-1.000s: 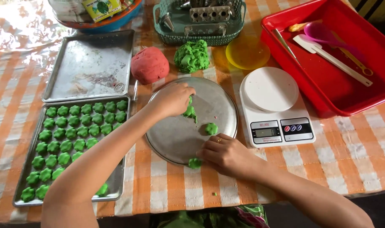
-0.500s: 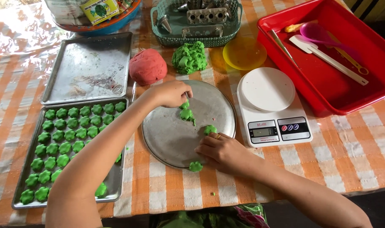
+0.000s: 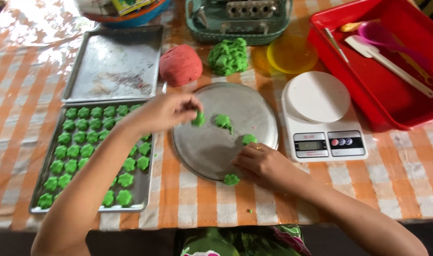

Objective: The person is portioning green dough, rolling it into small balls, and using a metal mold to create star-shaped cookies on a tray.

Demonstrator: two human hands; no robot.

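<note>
Pinched in the left hand [image 3: 166,111] grip is a green dough piece [image 3: 198,118] over the round metal plate [image 3: 211,151], while the right hand [image 3: 264,163] rests there, fingers loosely curled, holding nothing.

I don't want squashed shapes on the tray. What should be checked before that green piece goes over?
1. Left hand grips a green piece: ok.
2. Piece intact: cannot tell, fingers partly cover it.
3. Free room on the filled tray: cannot tell, the arm hides part of it.
4. Right hand steadies the round pan: ok.
5. More pieces wait on the pan: ok.
</note>
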